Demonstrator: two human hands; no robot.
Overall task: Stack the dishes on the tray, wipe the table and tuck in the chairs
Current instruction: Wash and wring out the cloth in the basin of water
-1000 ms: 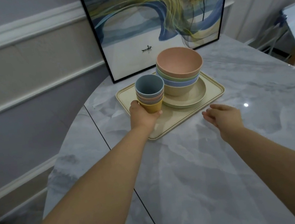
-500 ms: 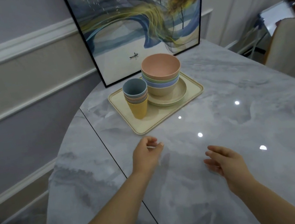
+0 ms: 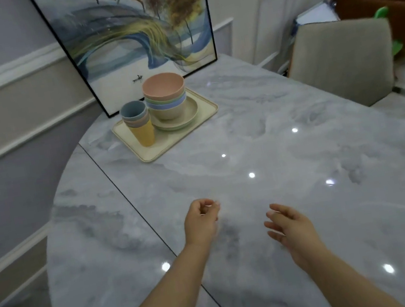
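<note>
Both grips are hovering empty over the near counter (image 3: pixel 277 156): left hand (image 3: pixel 200 222) loosely curled, right hand (image 3: pixel 291 227) relaxed; stacked cups (image 3: pixel 137 122) and bowls (image 3: pixel 165 96) are sitting on the far tray (image 3: pixel 187 135).

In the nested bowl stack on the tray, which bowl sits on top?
The pink bowl: its whole inside shows, while the green, blue and beige bowls beneath show only bands.

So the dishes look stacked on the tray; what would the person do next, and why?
Probably fetch a cloth to wipe the table. The cups and bowls already sit stacked on the tray, both hands, left hand and right hand, hold nothing, and no cloth is in view.
</note>
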